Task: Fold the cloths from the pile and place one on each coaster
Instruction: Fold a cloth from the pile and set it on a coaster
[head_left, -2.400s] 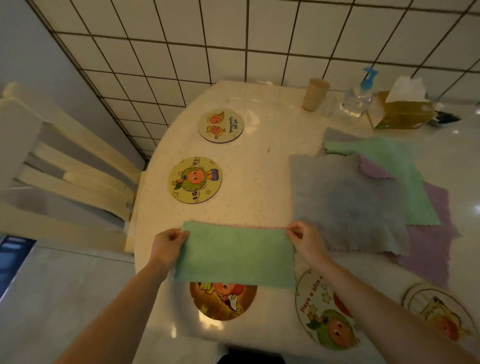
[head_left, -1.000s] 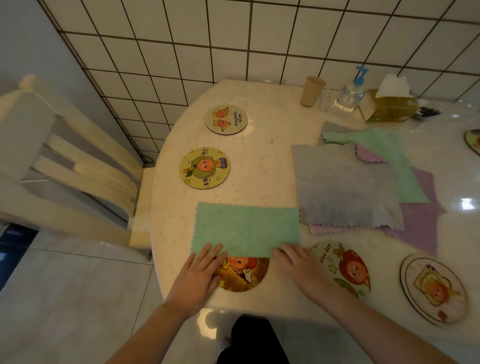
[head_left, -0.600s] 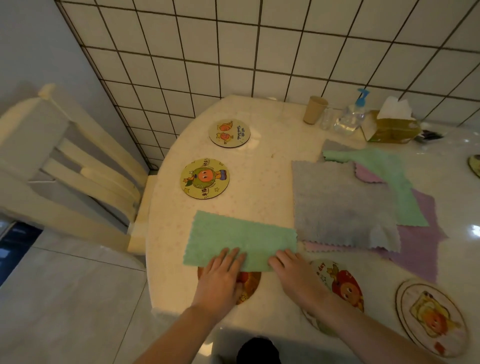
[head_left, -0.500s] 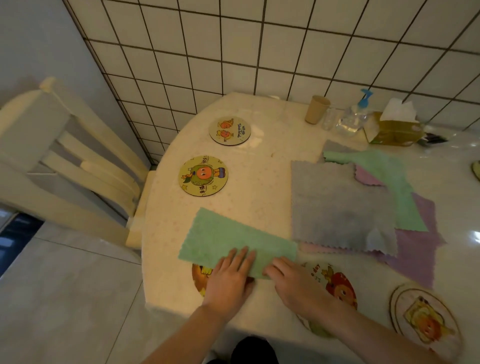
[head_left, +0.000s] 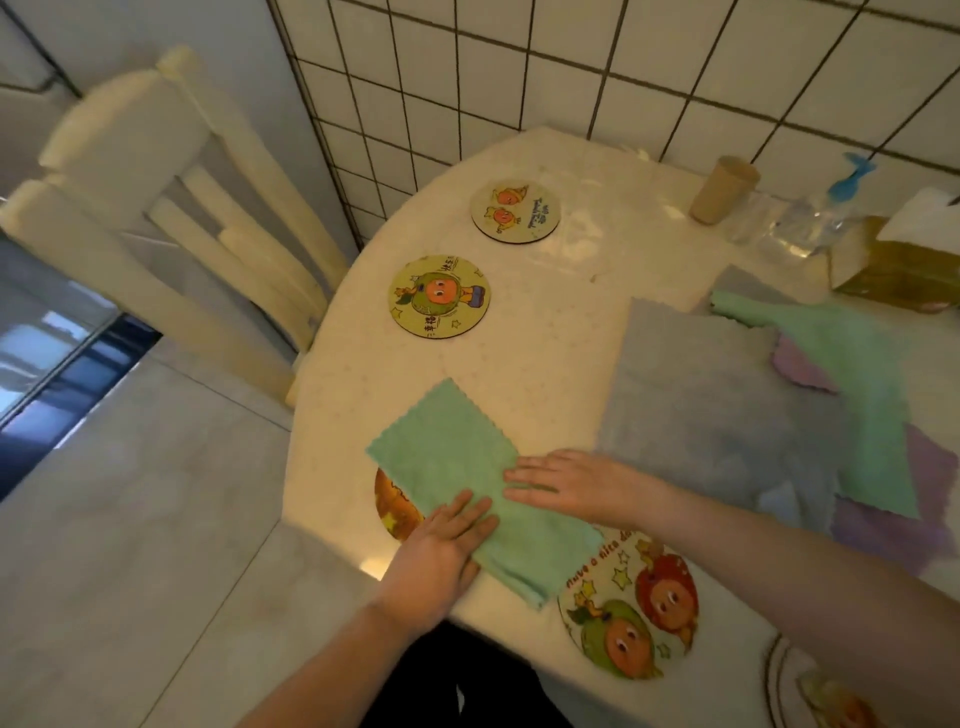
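A green cloth (head_left: 457, 467), folded into a long strip, lies at the table's near edge over most of an orange coaster (head_left: 396, 512). My left hand (head_left: 441, 556) presses flat on its near part. My right hand (head_left: 566, 483) lies flat with straight fingers on its right side. The pile (head_left: 727, 415) of grey, green and purple cloths is spread out to the right. Round picture coasters sit near the front (head_left: 631, 608), at mid left (head_left: 439, 296) and at the far left (head_left: 515, 210). Another coaster (head_left: 810, 691) shows at the bottom right corner.
A cream chair (head_left: 171, 223) stands at the left of the round table (head_left: 545, 374). A paper cup (head_left: 722, 189), a clear pump bottle (head_left: 810, 218) and a tissue box (head_left: 898, 265) stand at the back by the tiled wall.
The view has swung left and closer. Both hands have slid along the green strip, which now lies slanted, its right end near the front coaster.
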